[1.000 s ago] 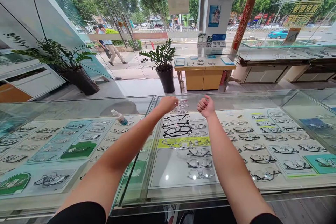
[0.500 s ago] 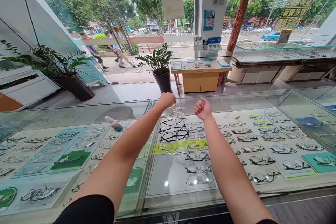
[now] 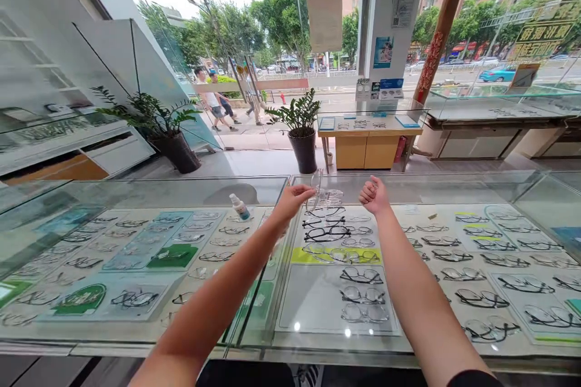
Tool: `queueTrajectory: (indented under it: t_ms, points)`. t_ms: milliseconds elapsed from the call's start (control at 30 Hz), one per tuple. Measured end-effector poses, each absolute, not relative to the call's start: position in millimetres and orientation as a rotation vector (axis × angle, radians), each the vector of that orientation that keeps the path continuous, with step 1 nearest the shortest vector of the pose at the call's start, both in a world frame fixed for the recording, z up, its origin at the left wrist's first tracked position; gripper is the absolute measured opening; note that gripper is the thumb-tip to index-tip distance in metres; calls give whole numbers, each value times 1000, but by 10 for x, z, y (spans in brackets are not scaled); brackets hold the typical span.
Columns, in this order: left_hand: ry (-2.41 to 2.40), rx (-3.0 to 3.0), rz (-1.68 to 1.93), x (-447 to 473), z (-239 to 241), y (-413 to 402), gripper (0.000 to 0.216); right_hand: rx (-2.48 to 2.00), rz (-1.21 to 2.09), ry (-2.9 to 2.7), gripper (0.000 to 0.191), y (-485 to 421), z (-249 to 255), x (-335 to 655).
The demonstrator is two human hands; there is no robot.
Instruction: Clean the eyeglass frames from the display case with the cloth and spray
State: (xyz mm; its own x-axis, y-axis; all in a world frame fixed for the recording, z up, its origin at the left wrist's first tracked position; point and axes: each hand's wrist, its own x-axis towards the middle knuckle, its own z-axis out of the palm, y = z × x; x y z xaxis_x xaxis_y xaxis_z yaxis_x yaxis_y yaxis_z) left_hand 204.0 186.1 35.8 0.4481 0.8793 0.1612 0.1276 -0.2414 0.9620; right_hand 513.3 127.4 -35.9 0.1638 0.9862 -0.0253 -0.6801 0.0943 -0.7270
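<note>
Both my arms reach out over a glass display counter [image 3: 254, 344] filled with rows of eyeglasses. My left hand [image 3: 293, 200] pinches a pair of clear-framed glasses [image 3: 323, 195] that sits on top of the glass near the far edge; one part of the frame stands upright by my fingertips. My right hand [image 3: 373, 194] hovers just right of those glasses, closed in a fist with nothing visible in it. Under the glass below my hands lie black-framed glasses [image 3: 327, 233] and a yellow-green card [image 3: 336, 255].
A small spray bottle [image 3: 239, 207] stands on the counter left of my left hand. Beyond the counter are two potted plants [image 3: 302, 133] [image 3: 170, 139], a yellow display table [image 3: 367, 148] and more glass cases [image 3: 494, 109]. People walk outside the window.
My left hand has gone from a fist over the clear glasses to a pinch on them, tipping part of the frame upright. The right fist stays beside it. My view has shifted.
</note>
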Motion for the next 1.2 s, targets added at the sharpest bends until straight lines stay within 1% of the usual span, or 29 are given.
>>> queueTrajectory:
  t_ms: [133, 267, 367, 467, 633, 767, 800, 1033, 1200]
  points:
    - [806, 1373, 975, 1753, 193, 1388, 48, -787, 1310, -659, 66, 1222, -225, 4978]
    - [794, 1213, 1007, 1681, 166, 1287, 56, -831, 1185, -744, 69, 1035, 6, 4724]
    - [740, 1141, 990, 1671, 189, 1265, 61, -883, 1158, -856, 67, 764, 148, 4449]
    - [662, 1089, 947, 1687, 202, 1207, 64, -941, 1194, -997, 62, 511, 211, 4139]
    - [604, 1050, 900, 1741, 184, 1119, 64, -977, 1141, -1116, 58, 340, 218, 3752]
    - [568, 1053, 884, 1753, 161, 1104, 60, -1101, 940, -1193, 39, 273, 192, 3591]
    - [560, 1062, 882, 1753, 157, 1099, 59, -1140, 902, -1212, 37, 249, 191, 3572]
    - [518, 1119, 855, 1780, 119, 1044, 53, -1221, 917, -1278, 40, 141, 243, 3559]
    - [521, 1146, 911, 1787, 90, 1039, 48, -1215, 945, -1267, 38, 121, 252, 3482]
